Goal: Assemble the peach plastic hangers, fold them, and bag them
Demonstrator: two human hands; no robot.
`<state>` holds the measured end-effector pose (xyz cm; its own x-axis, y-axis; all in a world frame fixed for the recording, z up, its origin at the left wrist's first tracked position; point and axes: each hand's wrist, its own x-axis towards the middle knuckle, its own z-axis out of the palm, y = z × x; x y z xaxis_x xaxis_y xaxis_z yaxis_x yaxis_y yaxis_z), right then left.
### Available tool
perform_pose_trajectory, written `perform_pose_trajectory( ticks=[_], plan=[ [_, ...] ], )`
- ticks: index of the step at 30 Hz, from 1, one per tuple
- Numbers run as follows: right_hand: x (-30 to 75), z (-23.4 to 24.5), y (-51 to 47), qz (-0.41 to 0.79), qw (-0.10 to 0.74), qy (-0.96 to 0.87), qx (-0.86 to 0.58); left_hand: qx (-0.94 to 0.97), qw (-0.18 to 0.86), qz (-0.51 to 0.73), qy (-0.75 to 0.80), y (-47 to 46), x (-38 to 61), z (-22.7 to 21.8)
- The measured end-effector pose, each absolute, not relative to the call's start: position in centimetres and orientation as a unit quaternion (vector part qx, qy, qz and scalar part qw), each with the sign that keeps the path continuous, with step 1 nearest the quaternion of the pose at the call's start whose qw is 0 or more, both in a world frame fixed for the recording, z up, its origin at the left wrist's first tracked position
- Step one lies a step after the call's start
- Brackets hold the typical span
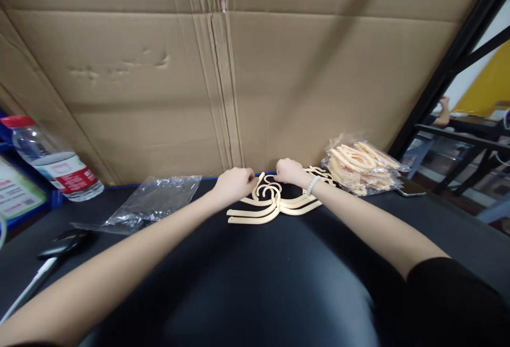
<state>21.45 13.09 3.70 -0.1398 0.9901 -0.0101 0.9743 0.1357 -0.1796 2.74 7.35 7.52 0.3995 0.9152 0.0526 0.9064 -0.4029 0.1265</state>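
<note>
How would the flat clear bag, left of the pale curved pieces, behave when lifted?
The clear bag likely flops, its thin film being creased. It's probably light for its size, since it lies nearly flat.

Both forearms [131,262] extend forward and converge, the left hand [236,184] with its fingers curled inward, the right hand [292,171] similarly bent nearby.

Creased cardboard [139,70] behind dark table [458,225], bottle [66,165] with red cap [18,121] at left, black gadget [66,243] with white cable [27,289] nearer, phone [413,189] at right, metal frame [428,81], co-worker's arm [442,117] beyond.
</note>
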Motion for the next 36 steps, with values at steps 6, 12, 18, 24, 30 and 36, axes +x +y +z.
perform_pose_trajectory(
  ticks=[6, 12, 18, 24, 30, 36],
  plan=[
    [21.5, 5.3, 13.2, 0.111, 0.121, -0.72, -0.674, 0.791, 0.069, -0.024, 0.608, 12.5, 5.9, 6.9],
    [24.3, 7.7, 10.4, 0.175, 0.289, -0.709, -0.619, 0.786, 0.089, 0.057, 0.61, 12.0, 4.7, 7.2],
    [25.1, 7.5, 4.1, 0.313, 0.391, -0.683, -0.531, 0.786, 0.177, 0.25, 0.536, 8.3, 1.7, 8.6],
    [23.8, 3.3, -0.3, 0.557, 0.445, -0.588, -0.381, 0.753, 0.382, 0.335, 0.419, 1.3, 1.4, 5.6],
    [23.0, 0.3, -1.0, 0.64, 0.475, -0.485, -0.359, 0.684, 0.443, 0.422, 0.398, -1.5, 1.6, 1.3],
    [23.5, -0.2, -0.8, 0.653, 0.457, -0.47, -0.379, 0.637, 0.47, 0.476, 0.383, -1.5, 1.5, 0.5]
  ],
)
